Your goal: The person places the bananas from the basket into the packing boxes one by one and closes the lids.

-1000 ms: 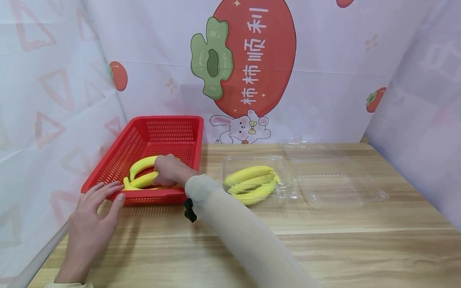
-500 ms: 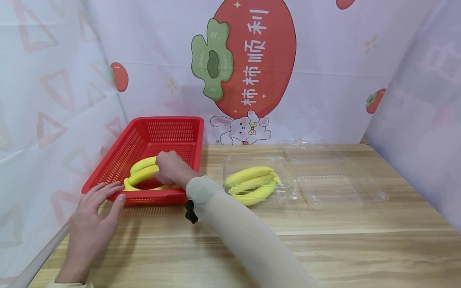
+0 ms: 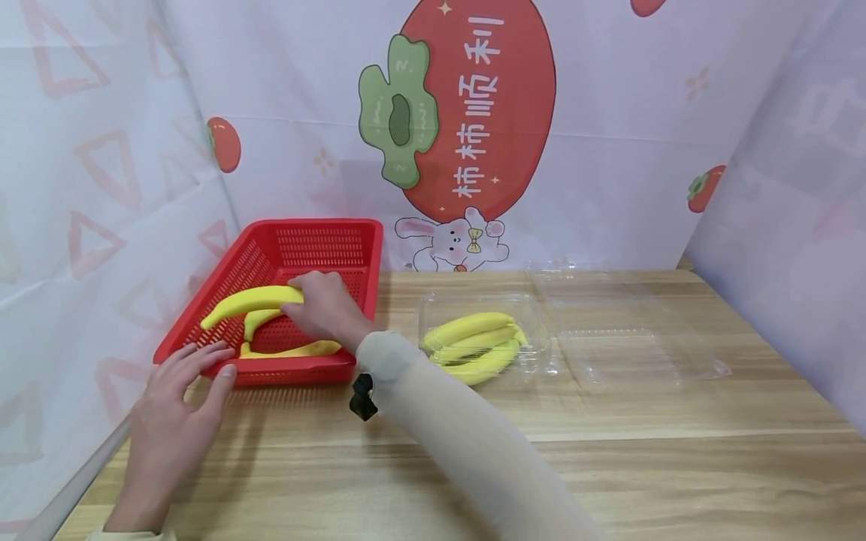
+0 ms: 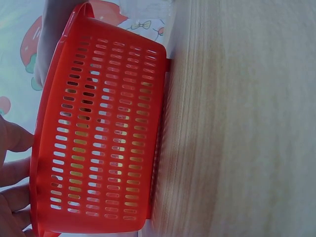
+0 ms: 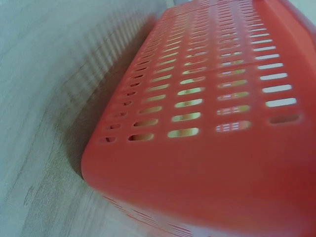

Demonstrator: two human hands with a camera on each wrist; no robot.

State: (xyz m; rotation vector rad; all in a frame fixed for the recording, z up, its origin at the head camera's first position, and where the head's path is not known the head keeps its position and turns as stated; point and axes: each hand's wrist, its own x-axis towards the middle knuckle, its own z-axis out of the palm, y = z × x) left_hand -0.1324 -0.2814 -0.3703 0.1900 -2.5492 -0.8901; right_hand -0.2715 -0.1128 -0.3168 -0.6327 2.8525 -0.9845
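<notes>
A yellow banana [image 3: 252, 300] is pinched at its right end by my right hand [image 3: 327, 306], raised over the red basket [image 3: 370, 263]. Beneath it, a second banana [image 3: 255, 321] and a third banana [image 3: 291, 351] lie inside the basket near its front wall. My left hand [image 3: 177, 402] rests with loosely extended fingers on the basket's front left rim; in the left wrist view its fingers [image 4: 15, 170] touch the rim. Only the perforated wall of the basket [image 5: 187, 168] fills the right wrist view, where the right hand is out of sight.
Right of the basket stands a clear plastic box [image 3: 541, 323] with several bananas [image 3: 473, 346] in it. Beside that, another clear plastic container [image 3: 616, 353] lies on the wooden table [image 3: 433, 451]. Printed cloth walls close off the back and both sides.
My right hand has lifted one banana up from the others, and its free end now points left over the basket. My left hand stays on the rim.
</notes>
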